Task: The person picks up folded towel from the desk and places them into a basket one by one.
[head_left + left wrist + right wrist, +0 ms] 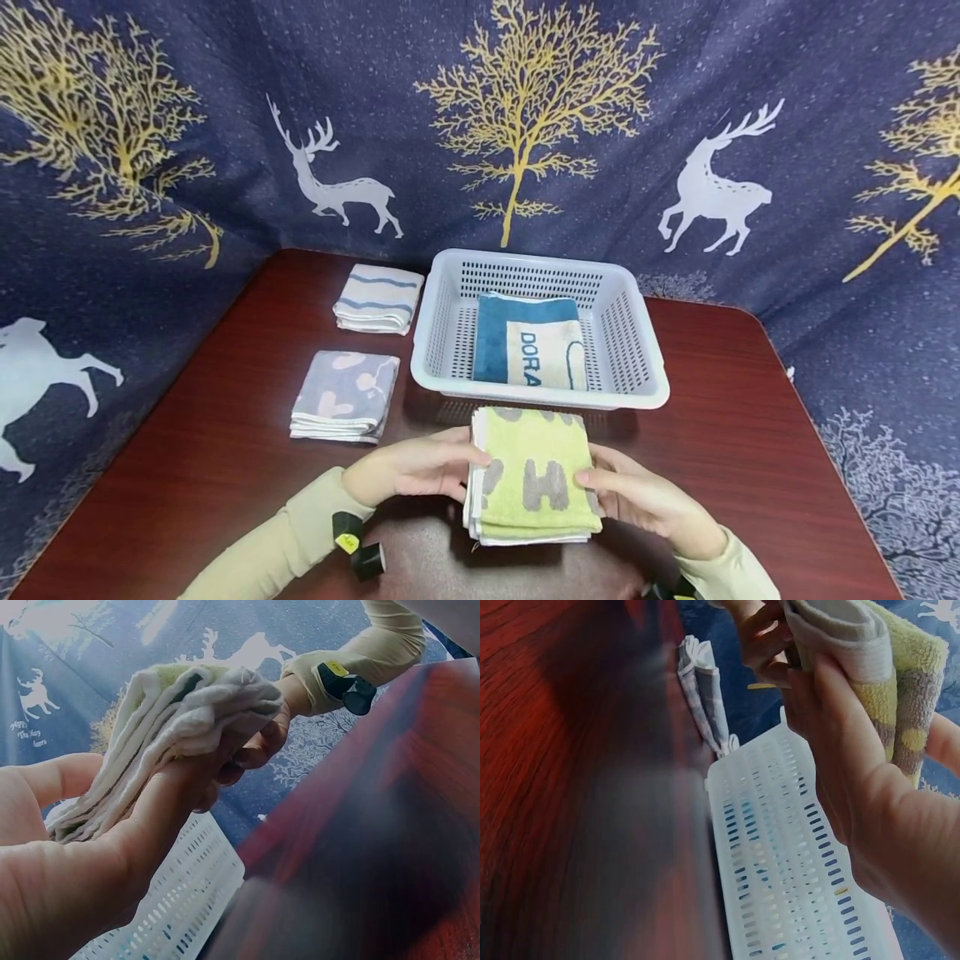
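Observation:
A folded yellow-green towel (536,475) with grey letters is held up between both hands, in front of the basket. My left hand (420,468) grips its left edge, thumb on top and fingers underneath. On the opposite edge my right hand (648,497) pinches it the same way. The left wrist view shows the towel's stacked white layers (169,712) between thumb and fingers. In the right wrist view the towel's rolled fold (885,682) rests against the fingers. A white plastic basket (540,396) stands just behind, with a folded blue and white towel (543,354) lying inside it.
Left of the basket lie two more folded towels on the dark red table (720,417): a white one with blue stripes (381,292) at the back and a grey-purple one with pink shapes (347,390) nearer. A dark blue patterned cloth (360,75) hangs behind the table.

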A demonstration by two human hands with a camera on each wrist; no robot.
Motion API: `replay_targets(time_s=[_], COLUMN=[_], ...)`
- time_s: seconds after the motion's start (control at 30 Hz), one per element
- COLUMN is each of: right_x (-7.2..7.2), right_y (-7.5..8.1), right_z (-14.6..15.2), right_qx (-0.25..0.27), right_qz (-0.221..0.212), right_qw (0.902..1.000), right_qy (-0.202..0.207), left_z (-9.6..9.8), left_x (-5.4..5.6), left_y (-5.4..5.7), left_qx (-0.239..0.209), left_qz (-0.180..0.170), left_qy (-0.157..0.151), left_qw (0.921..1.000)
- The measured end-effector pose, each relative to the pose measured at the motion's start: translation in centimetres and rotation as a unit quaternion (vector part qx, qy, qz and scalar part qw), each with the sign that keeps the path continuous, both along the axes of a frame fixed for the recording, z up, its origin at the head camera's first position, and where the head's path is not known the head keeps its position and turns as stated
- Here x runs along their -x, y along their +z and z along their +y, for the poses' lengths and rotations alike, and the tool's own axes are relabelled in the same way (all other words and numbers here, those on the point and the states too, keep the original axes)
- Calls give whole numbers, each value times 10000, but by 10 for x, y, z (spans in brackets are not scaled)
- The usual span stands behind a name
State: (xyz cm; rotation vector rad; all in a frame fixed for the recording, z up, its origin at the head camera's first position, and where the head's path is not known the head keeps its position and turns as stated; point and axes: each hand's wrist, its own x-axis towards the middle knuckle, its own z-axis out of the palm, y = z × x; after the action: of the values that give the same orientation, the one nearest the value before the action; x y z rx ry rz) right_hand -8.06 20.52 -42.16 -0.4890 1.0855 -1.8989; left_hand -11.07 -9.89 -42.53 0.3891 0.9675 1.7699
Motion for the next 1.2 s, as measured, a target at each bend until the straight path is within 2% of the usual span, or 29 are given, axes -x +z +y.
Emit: replay_targets(time_s=[0.4,0.8,1.0,1.2], right_x=[-3,-5,-4,-4], right_y=[7,14,15,15], right_z=[-1,-3,-3,-3], right_qx=[286,192,-56,71], right_qz=[-208,-240,-278,-275], right_qw=[9993,9994,9991,9992], right_qy=[-118,-178,-299,-285], left_z=[1,0,1,2], left_x=[0,0,1,1], left_y=[3,8,7,5], left_qx=[-102,-82,-7,-133], left_qz=[51,73,64,81], left_qy=[2,108,225,189], left_qw=[9999,9999,9997,9997])
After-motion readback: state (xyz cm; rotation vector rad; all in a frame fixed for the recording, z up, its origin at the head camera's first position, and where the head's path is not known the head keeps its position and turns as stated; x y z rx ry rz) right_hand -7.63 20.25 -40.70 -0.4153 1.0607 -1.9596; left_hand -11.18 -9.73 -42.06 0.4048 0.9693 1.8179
